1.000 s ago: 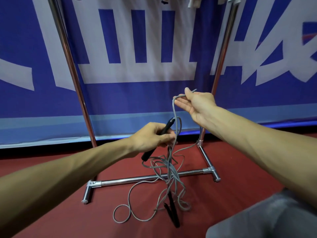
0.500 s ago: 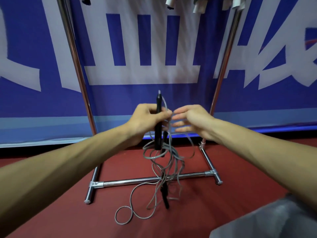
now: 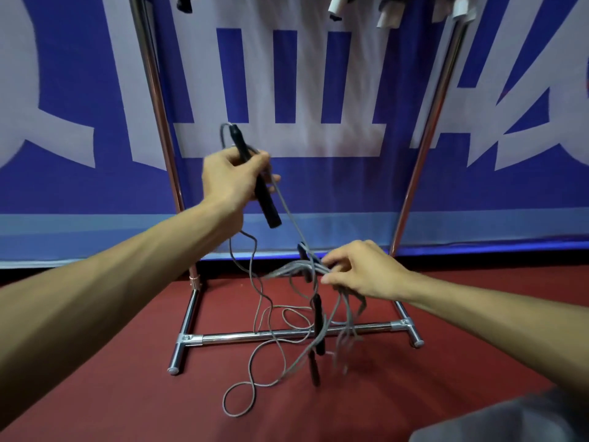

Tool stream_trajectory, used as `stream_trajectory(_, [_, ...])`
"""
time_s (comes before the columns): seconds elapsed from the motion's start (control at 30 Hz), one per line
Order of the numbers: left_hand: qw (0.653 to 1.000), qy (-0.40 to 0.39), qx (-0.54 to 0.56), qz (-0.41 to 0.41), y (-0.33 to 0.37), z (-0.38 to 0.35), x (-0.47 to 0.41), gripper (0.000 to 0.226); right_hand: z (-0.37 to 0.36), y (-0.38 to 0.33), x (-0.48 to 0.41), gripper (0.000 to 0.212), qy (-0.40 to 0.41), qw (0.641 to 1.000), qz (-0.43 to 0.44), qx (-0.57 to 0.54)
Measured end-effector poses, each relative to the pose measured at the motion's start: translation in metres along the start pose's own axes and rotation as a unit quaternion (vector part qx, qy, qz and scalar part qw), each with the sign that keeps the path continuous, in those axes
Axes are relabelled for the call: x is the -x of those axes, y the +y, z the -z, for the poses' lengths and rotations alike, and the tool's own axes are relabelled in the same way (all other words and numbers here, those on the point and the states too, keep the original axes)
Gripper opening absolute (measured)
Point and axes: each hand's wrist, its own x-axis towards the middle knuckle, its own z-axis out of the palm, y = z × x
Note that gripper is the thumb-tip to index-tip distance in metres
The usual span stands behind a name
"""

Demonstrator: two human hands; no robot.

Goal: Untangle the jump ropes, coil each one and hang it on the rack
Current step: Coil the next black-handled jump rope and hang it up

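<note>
My left hand [image 3: 232, 180] grips a black jump-rope handle [image 3: 269, 208], held up and tilted, with grey cord leaving its top end. Lower and to the right, my right hand [image 3: 366, 272] pinches a bundle of grey cords [image 3: 293, 269] in the tangle. A taut cord runs from my left hand down to that bundle. Other black handles [image 3: 318, 327] dangle below in the tangle. Loose grey loops [image 3: 239, 400] trail on the red floor. The chrome rack [image 3: 287, 334] stands just behind the ropes.
A blue and white banner [image 3: 318, 90] hangs behind the rack. Items hang from the rack's top at the frame's upper edge [image 3: 338, 4]. The floor is red [image 3: 127, 393]. A grey cloth shape [image 3: 510, 422] fills the bottom right corner.
My left hand has lifted the handle up and to the left. My right hand dropped from beside it to the tangle lower down and took hold of a bundle of cords.
</note>
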Motion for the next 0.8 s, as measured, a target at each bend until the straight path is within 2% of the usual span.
stream_trajectory(0.1, [0.999, 0.044, 0.009, -0.002, 0.003, 0.011, -0.011, 0.011, -0.006, 0.006, 0.007, 0.018, -0.114, 0.991, -0.026, 0.071])
stream_trajectory(0.13, [0.999, 0.037, 0.014, 0.004, 0.003, 0.012, -0.011, 0.011, -0.008, 0.009, 0.006, 0.019, -0.150, 0.984, -0.035, 0.084])
stream_trajectory(0.2, [0.999, -0.006, 0.027, 0.021, 0.002, 0.006, -0.003, 0.011, -0.006, 0.012, 0.003, 0.022, -0.172, 0.979, -0.039, 0.099])
stream_trajectory(0.27, [0.997, -0.058, 0.043, 0.037, 0.001, -0.007, 0.009, 0.006, -0.006, 0.010, -0.005, 0.039, -0.146, 0.988, -0.039, 0.043])
stream_trajectory(0.33, [0.991, -0.095, 0.072, 0.052, 0.004, -0.020, 0.020, 0.005, -0.008, 0.005, -0.011, 0.046, -0.111, 0.989, -0.040, -0.091])
stream_trajectory(0.4, [0.985, -0.107, 0.115, 0.064, 0.010, -0.028, 0.023, 0.005, -0.011, -0.005, -0.016, 0.034, -0.103, 0.978, -0.027, -0.177])
stream_trajectory(0.5, [0.979, -0.100, 0.163, 0.065, 0.019, -0.029, 0.021, 0.006, -0.017, -0.017, -0.019, 0.009, -0.090, 0.974, -0.013, -0.208])
stream_trajectory(0.57, [0.980, -0.083, 0.173, 0.049, 0.019, -0.026, 0.017, 0.005, -0.012, -0.020, -0.023, 0.018, -0.055, 0.983, -0.020, -0.175])
stream_trajectory(0.63, [0.986, -0.071, 0.148, 0.032, 0.012, -0.021, 0.013, 0.008, -0.002, -0.024, -0.026, 0.024, -0.013, 0.985, -0.039, -0.169])
stream_trajectory(0.7, [0.992, -0.087, 0.081, 0.038, -0.001, -0.015, 0.010, 0.011, 0.011, -0.027, -0.030, 0.023, 0.058, 0.968, -0.051, -0.238])
stream_trajectory(0.8, [0.978, -0.180, -0.081, 0.060, -0.030, -0.005, 0.016, 0.011, 0.026, -0.030, -0.032, 0.015, 0.134, 0.942, -0.049, -0.303])
